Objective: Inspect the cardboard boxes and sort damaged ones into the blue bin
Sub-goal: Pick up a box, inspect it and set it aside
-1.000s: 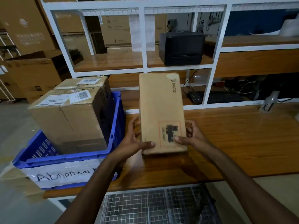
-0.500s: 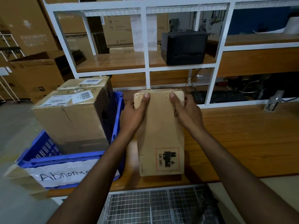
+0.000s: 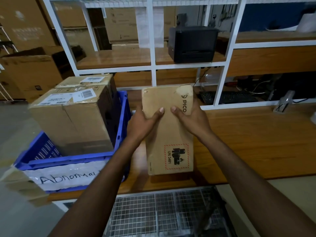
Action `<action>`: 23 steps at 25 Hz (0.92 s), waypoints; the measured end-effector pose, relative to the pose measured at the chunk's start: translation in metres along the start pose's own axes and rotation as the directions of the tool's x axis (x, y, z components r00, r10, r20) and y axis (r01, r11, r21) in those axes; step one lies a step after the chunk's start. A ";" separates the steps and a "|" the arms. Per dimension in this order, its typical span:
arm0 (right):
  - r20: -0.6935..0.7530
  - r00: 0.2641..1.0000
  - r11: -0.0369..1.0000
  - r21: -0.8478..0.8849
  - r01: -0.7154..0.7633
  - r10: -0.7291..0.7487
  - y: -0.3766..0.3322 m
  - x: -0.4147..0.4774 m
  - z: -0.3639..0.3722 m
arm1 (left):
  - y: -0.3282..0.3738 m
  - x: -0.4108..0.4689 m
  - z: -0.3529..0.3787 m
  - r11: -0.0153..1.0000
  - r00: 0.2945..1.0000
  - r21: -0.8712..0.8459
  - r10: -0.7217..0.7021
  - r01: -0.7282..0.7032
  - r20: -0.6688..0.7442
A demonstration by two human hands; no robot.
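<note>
Head: two hands (image 3: 143,124) (image 3: 194,120) on one box (image 3: 169,139)

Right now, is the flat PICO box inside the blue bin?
No, left hand and right hand hold the PICO box over the table beside the blue bin.

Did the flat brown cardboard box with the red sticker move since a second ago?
Yes. The flat brown cardboard box came toward the person: its far end, once by the white shelf bar, now sits well below it.
</note>
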State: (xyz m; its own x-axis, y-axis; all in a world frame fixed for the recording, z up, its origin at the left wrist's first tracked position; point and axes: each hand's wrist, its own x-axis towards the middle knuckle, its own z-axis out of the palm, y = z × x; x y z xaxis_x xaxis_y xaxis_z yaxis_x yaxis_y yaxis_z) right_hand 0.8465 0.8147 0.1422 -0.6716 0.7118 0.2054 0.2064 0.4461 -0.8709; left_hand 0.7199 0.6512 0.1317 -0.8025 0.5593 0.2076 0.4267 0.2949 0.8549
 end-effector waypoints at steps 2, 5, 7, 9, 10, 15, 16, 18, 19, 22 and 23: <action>0.138 0.989 0.995 0.078 -0.065 0.054 0.004 0.003 -0.002 | -0.011 -0.006 -0.002 0.988 0.981 -0.121 -0.075 0.098 0.178; 0.109 0.993 0.998 -0.045 -0.035 0.040 0.018 -0.006 0.006 | -0.023 -0.020 0.007 0.994 0.989 -0.090 -0.049 0.062 0.141; 0.058 0.997 0.998 -0.033 -0.053 0.055 0.026 -0.010 0.006 | -0.028 -0.016 0.011 0.988 0.987 -0.144 -0.026 0.049 0.157; 0.165 0.980 0.992 0.041 -0.115 0.107 0.034 -0.018 0.006 | -0.042 -0.021 0.014 0.971 0.954 -0.223 -0.017 0.087 0.298; 0.211 0.969 0.990 0.043 -0.137 0.125 0.039 -0.024 0.008 | -0.051 -0.029 0.016 0.973 0.941 -0.203 -0.036 0.110 0.336; 0.063 0.992 0.994 -0.017 -0.110 0.111 0.045 -0.033 0.004 | -0.049 -0.038 0.018 0.989 0.993 -0.130 -0.049 0.063 0.104; 0.057 0.995 0.996 -0.004 -0.086 0.086 0.042 -0.029 0.000 | -0.041 -0.034 0.015 0.989 0.996 -0.142 -0.037 0.049 0.087; 0.106 0.993 0.996 0.068 -0.063 0.055 0.036 -0.027 0.001 | -0.034 -0.031 0.011 0.976 0.989 -0.214 -0.009 0.040 0.147; 0.100 0.994 0.993 0.099 -0.057 0.047 0.035 -0.026 0.004 | -0.033 -0.030 0.012 0.969 0.985 -0.244 0.012 0.031 0.175; 0.073 0.996 0.992 0.119 -0.052 0.043 0.032 -0.023 0.005 | -0.034 -0.028 0.007 0.966 0.979 -0.259 0.078 -0.027 0.189; 0.140 0.988 0.985 0.145 -0.090 0.070 0.035 -0.021 0.000 | -0.035 -0.027 0.003 0.966 0.966 -0.259 0.085 -0.019 0.246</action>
State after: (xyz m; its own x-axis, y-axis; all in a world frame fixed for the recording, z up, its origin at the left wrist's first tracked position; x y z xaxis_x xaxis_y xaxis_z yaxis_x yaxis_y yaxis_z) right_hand 0.8677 0.8149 0.1071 -0.7487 0.6581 0.0795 0.1607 0.2966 -0.9414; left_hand 0.7281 0.6285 0.0947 -0.6363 0.7555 0.1563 0.3195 0.0737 0.9447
